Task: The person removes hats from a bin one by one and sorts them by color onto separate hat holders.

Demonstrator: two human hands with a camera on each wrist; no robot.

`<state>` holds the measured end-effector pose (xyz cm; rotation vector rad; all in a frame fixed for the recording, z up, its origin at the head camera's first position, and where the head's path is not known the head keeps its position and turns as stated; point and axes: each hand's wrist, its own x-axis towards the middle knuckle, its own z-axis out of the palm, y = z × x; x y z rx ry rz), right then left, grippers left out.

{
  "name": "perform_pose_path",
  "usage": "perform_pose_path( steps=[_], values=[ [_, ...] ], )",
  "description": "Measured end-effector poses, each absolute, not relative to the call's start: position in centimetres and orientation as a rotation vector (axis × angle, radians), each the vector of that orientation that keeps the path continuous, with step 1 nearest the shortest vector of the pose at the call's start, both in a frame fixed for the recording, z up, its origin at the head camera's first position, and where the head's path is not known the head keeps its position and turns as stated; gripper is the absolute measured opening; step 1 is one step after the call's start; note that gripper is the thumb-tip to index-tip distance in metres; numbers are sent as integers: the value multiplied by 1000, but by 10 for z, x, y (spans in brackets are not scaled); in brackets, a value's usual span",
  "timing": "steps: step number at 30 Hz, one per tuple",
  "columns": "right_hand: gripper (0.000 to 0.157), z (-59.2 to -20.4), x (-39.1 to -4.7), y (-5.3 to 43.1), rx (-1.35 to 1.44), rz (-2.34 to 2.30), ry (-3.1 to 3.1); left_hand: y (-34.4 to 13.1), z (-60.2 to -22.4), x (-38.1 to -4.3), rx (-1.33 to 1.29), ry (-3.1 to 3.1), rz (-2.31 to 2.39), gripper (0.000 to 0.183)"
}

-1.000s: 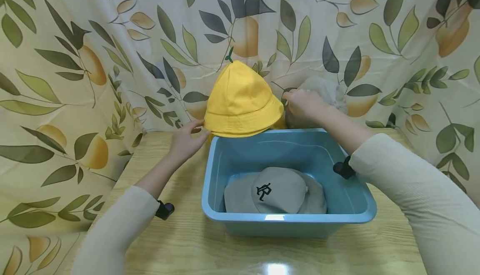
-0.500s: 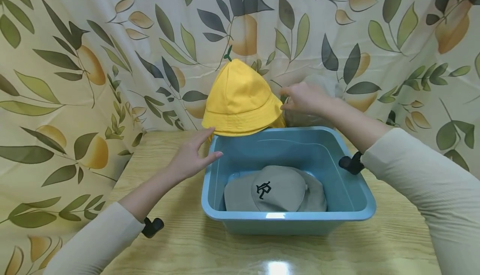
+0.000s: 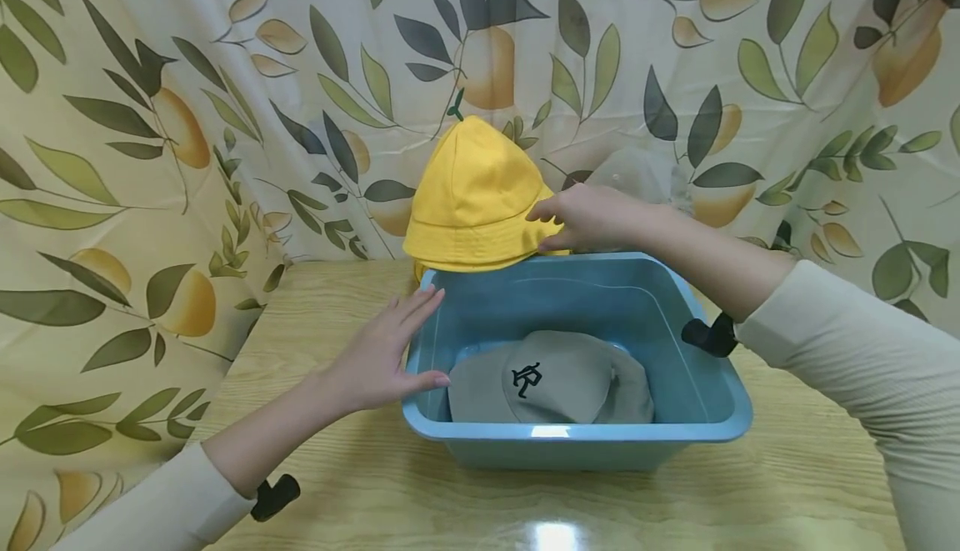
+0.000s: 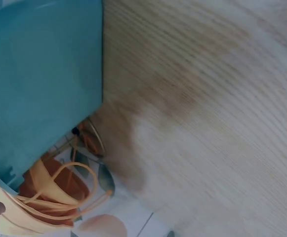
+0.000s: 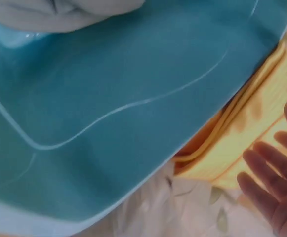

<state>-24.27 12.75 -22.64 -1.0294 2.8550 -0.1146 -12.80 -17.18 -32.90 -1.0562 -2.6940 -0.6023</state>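
Observation:
A yellow bucket hat point(image 3: 480, 192) with a green sprout on top stands behind the blue tub point(image 3: 573, 432), its brim over the tub's back left corner. My right hand point(image 3: 592, 216) is at the hat's right side, and its fingers point(image 5: 264, 195) spread loosely beside the brim; contact cannot be told. My left hand point(image 3: 378, 355) is at the tub's left rim, fingers straight and thumb out, gripping nothing. A grey cap point(image 3: 555, 378) with a black emblem lies inside the tub. Thin straps point(image 4: 79, 197) hang from the yellow hat in the left wrist view.
Behind the tub's back right, a pale translucent thing point(image 3: 637, 172) is partly hidden by the right hand. A leaf-patterned curtain point(image 3: 315, 117) hangs behind and at the left of the wooden table point(image 3: 345, 484).
My left hand has let go of the hat's left brim and moved down toward me to the tub's left rim. My right hand has shifted left, over the hat's right side. The hat stays nearly still.

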Motion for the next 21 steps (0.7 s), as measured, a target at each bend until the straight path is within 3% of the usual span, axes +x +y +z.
perform_pose_path(
  steps=[14, 21],
  values=[
    [38, -255, -234, 104, -1479, -187, 2648, -164, -330, -102, -1043, -2942, -442, 106],
    [52, -277, -239, 102, -1448, -179, 2347, -165, -332, -102, -1149, -2903, -460, 108]
  ],
)
